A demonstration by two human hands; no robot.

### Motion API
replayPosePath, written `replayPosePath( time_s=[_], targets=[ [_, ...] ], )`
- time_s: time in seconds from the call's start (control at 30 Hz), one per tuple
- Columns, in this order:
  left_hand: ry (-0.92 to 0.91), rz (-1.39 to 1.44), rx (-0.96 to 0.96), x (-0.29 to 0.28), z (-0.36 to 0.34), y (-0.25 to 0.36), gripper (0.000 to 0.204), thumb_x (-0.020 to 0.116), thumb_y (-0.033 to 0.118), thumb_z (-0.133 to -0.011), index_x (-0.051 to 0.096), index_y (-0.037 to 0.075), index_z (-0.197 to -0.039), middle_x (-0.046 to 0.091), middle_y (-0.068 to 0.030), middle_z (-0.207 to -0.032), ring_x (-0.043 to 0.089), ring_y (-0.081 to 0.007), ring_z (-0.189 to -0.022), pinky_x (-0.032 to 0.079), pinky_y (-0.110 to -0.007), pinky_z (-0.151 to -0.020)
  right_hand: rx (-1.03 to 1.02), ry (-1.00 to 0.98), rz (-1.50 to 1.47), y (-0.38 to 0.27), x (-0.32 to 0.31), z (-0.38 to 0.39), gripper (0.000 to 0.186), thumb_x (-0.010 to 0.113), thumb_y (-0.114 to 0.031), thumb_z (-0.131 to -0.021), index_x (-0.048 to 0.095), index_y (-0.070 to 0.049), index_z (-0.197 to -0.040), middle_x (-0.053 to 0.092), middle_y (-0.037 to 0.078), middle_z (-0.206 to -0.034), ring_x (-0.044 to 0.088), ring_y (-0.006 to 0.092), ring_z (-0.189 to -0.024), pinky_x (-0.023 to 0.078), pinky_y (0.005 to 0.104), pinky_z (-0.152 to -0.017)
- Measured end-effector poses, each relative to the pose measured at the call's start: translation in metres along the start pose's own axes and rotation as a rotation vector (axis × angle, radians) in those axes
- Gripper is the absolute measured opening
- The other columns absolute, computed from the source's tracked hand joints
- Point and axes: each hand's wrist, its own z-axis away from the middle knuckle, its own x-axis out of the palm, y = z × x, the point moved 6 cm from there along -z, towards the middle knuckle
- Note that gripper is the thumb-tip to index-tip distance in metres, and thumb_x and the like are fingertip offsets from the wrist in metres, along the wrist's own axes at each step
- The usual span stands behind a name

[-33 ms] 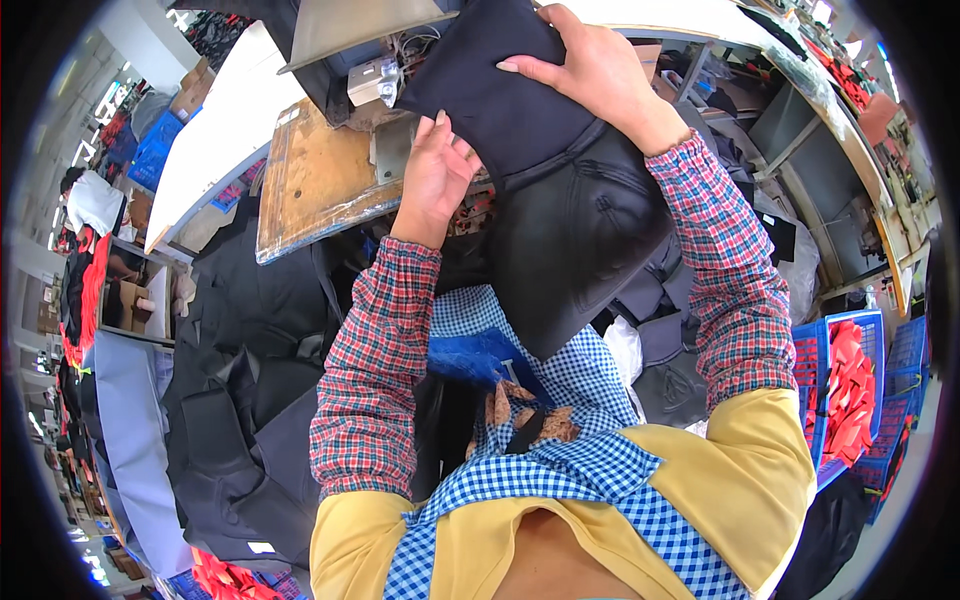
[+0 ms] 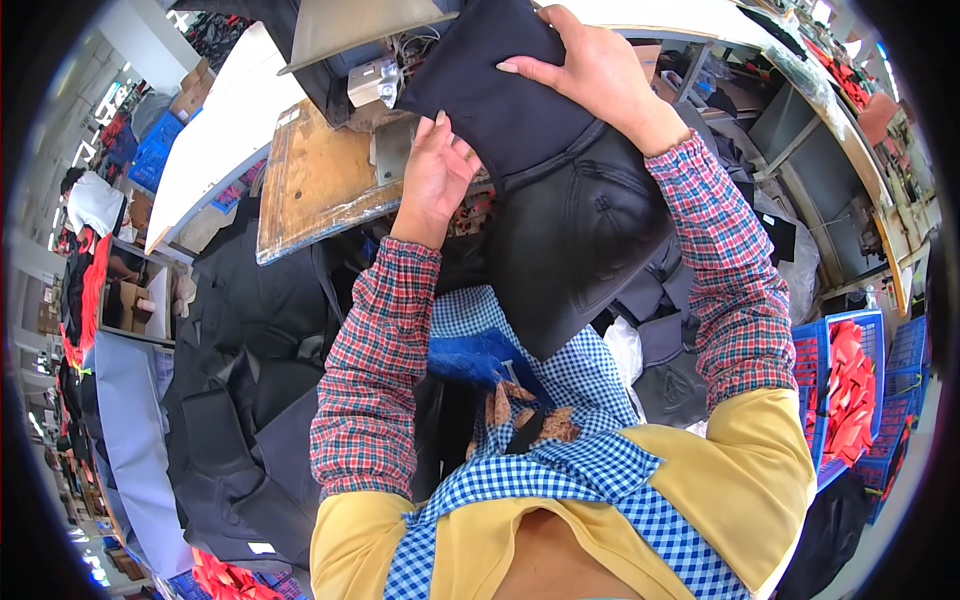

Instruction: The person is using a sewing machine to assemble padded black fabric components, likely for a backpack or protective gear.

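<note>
My left hand grips the left edge of a black fabric piece with its fingertips, just below a machine with a metal fitting. My right hand holds the same piece at its upper right, thumb across the cloth. The piece's glossier, seamed lower part hangs between my forearms. Behind my left hand is a worn wooden work board.
Black fabric heaps lie to the left, beside white worktops. At right stand blue baskets, one holding red pieces. A co-worker in white bends over at far left.
</note>
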Motion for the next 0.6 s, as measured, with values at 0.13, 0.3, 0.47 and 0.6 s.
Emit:
replayPosePath(
  time_s=[0.13,0.3,0.47,0.6],
  targets=[
    [0.009,-0.017,-0.002,0.01,0.006,0.001,0.032,0.045,0.022,-0.101,0.045,0.01,-0.13,0.051,-0.0082,-0.134,0.05,-0.0252,-0.124,0.042,-0.045,-0.103,0.061,-0.03,0.041,0.006,-0.001,0.003,0.059,0.069,-0.051,-0.081,0.058,0.001,-0.107,0.065,0.019,-0.075,0.066,0.0327,-0.071,0.052,0.0395,-0.065],
    [0.056,-0.053,0.075,0.031,0.029,0.005,0.032,0.047,0.022,-0.101,0.046,0.006,-0.129,0.053,-0.0088,-0.132,0.052,-0.0227,-0.122,0.043,-0.041,-0.103,0.191,-0.067,-0.155,0.037,0.006,0.033,0.066,0.072,-0.052,-0.079,0.06,0.004,-0.112,0.068,0.022,-0.089,0.068,0.0334,-0.086,0.053,0.0387,-0.077],
    [0.104,-0.072,0.077,0.03,0.055,0.02,0.032,0.044,0.023,-0.102,0.05,0.004,-0.128,0.057,-0.0075,-0.127,0.057,-0.0171,-0.113,0.047,-0.033,-0.096,0.505,-0.328,-1.068,-0.002,0.011,0.087,0.042,0.07,-0.029,-0.088,0.06,0.003,-0.112,0.068,0.006,-0.1,0.063,0.012,-0.092,0.05,0.0272,-0.084],
    [-0.041,-0.176,-0.054,0.019,0.077,0.034,0.031,0.044,0.023,-0.103,0.052,0.004,-0.126,0.06,-0.0056,-0.122,0.059,-0.0145,-0.11,0.048,-0.03,-0.094,0.561,-0.342,-1.245,-0.04,0.01,0.126,0.032,0.069,-0.016,-0.089,0.059,0.0,-0.115,0.064,0.003,-0.107,0.057,0.0083,-0.098,0.048,0.0264,-0.088]
  ],
)
